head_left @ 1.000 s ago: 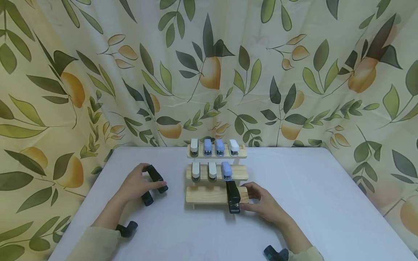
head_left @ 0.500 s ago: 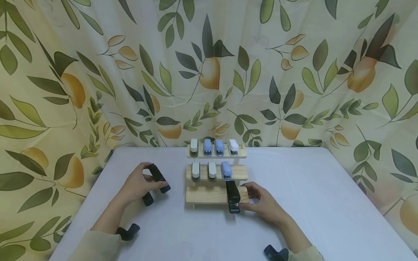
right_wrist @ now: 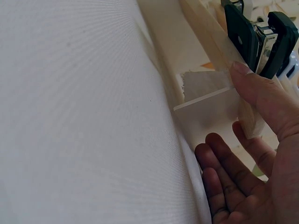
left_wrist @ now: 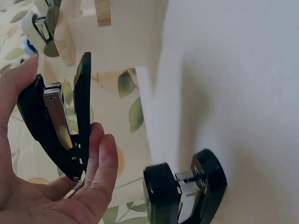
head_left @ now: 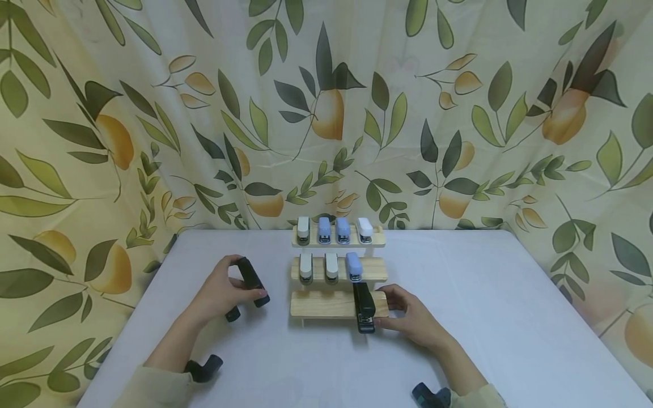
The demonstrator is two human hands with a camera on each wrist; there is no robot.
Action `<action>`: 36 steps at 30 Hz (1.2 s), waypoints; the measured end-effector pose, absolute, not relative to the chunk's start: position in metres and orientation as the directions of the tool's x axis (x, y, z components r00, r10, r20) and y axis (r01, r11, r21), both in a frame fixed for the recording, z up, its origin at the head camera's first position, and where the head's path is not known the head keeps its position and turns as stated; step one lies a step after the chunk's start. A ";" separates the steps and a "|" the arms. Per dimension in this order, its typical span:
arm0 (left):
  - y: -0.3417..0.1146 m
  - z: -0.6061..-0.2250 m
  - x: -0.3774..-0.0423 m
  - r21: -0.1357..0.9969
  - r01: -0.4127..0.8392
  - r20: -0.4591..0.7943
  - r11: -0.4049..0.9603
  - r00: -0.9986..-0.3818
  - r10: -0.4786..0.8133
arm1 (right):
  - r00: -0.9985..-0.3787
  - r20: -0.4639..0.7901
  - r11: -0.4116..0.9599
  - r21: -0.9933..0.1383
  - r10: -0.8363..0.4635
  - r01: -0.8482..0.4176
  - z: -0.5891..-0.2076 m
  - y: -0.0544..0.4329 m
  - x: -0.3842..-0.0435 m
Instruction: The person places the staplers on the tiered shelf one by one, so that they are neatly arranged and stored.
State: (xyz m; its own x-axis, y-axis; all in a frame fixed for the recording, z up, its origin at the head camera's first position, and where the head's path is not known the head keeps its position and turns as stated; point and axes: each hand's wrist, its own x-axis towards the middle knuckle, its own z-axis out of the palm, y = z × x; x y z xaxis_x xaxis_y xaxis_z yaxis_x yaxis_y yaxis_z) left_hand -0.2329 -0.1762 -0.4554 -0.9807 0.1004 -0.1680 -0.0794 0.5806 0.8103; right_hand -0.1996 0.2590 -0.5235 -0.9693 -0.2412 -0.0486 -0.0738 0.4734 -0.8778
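Note:
In the head view my left hand (head_left: 226,289) holds a black stapler (head_left: 253,281) above the table, left of the wooden rack. The left wrist view shows this stapler (left_wrist: 81,112) with its arms spread apart, between thumb and fingers. Below it a second black stapler (left_wrist: 182,186) stands on the table, mostly hidden by the hand in the head view. My right hand (head_left: 408,317) grips the right end of the rack's lowest wooden shelf (head_left: 322,305), thumb in front. Next to that thumb, another black stapler (head_left: 364,309) rests on the shelf, its front end overhanging the edge.
The middle shelf (head_left: 374,270) bears two white staplers and a blue stapler (head_left: 354,266). White and blue staplers line the top shelf (head_left: 380,236). A white cloth covers the table (head_left: 510,317); a leaf-and-fruit patterned curtain (head_left: 326,170) hangs behind and at the sides.
My left hand has drifted slightly to the right with the black stapler, covering more of the one on the table. The right hand and the rack have not moved.

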 end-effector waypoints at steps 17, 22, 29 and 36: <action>-0.153 -0.446 -0.206 0.845 -0.051 -0.163 0.532 -0.973 0.166 | -0.965 -0.030 0.451 -0.888 -0.262 -0.095 -0.524 0.259 -0.200; -0.146 -0.447 -0.198 0.882 -0.026 -0.150 0.471 -0.962 0.229 | -0.965 -0.030 0.445 -0.891 -0.260 -0.092 -0.524 0.259 -0.200; -0.135 -0.446 -0.189 0.890 0.010 -0.138 0.456 -0.947 0.289 | -0.965 -0.029 0.447 -0.890 -0.260 -0.093 -0.524 0.259 -0.200; -0.126 -0.443 -0.183 0.885 0.026 -0.134 0.465 -0.942 0.309 | -0.965 -0.026 0.444 -0.891 -0.262 -0.097 -0.525 0.260 -0.199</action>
